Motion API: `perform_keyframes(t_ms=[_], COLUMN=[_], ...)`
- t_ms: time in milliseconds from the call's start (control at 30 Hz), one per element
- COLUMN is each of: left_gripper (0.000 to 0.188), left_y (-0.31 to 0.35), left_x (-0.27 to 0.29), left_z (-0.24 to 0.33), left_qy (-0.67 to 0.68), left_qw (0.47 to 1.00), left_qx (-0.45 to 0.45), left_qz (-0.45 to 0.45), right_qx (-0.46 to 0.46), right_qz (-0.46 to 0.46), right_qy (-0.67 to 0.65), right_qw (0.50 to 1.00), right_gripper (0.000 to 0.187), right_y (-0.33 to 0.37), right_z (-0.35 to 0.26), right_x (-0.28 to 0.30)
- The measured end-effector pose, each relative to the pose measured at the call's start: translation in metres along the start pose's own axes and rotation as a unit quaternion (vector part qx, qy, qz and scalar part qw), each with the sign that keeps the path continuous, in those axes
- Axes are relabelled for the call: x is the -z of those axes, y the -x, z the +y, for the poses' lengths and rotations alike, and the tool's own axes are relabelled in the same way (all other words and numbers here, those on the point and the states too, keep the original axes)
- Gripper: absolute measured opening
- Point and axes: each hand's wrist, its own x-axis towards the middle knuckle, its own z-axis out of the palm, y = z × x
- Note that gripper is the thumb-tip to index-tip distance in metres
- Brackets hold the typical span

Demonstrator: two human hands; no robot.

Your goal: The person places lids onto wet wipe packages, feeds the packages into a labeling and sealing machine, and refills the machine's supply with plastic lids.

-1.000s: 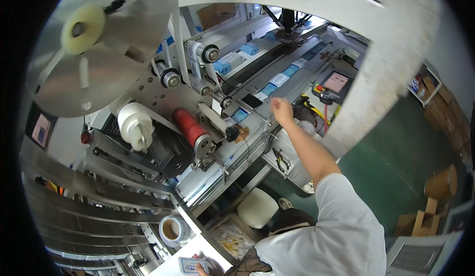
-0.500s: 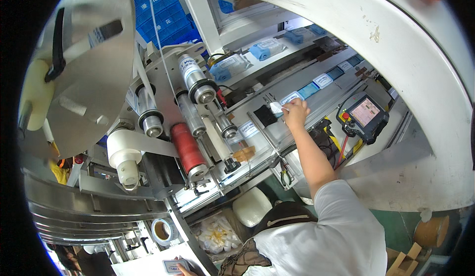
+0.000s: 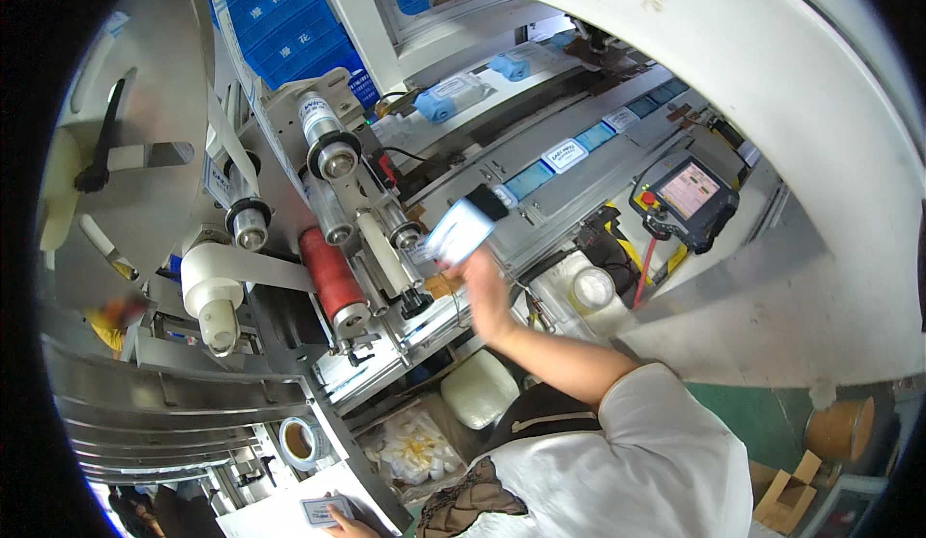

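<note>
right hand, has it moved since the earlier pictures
Yes: the right hand has shifted toward the left of the view, nearer to the machine's red roller.

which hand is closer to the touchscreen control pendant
Right. The right hand is left of the touchscreen control pendant and somewhat lower in the picture; the left hand is much farther off, down at the lower edge, well to the pendant's left.

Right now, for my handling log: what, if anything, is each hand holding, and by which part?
Right hand: a pale flat piece, apparently by its lower edge, though blurred. Left hand: a white rectangular piece, by its right end.
</note>
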Motion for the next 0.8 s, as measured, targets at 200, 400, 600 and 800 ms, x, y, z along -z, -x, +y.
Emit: perform_keyframes(t_ms=[200,400,600,800], left_gripper=[0.039,0.033,0.045,0.045], left_y=[0.000,0.025,0.036,0.020], left_x=[0.000,0.019,0.063,0.110], left_z=[-0.003,0.009,0.027,0.023], left_qy=[0.128,0.280,0.305,0.349], left_qw=[0.991,0.943,0.882,0.782], left_qx=[0.029,0.123,0.134,0.217], left_qz=[-0.006,-0.132,-0.334,-0.469], right_qx=[0.053,-0.165,-0.225,-0.080], right_qz=[-0.199,-0.278,-0.324,-0.335], right_qy=[0.195,0.149,0.115,0.286], right_qw=[0.959,0.934,0.912,0.894], right_gripper=[0.014,0.036,0.068,0.062], right_y=[0.115,0.208,0.277,0.327], right_z=[-0.001,0.010,-0.023,-0.038], right_x=[-0.044,-0.095,-0.157,-0.185])
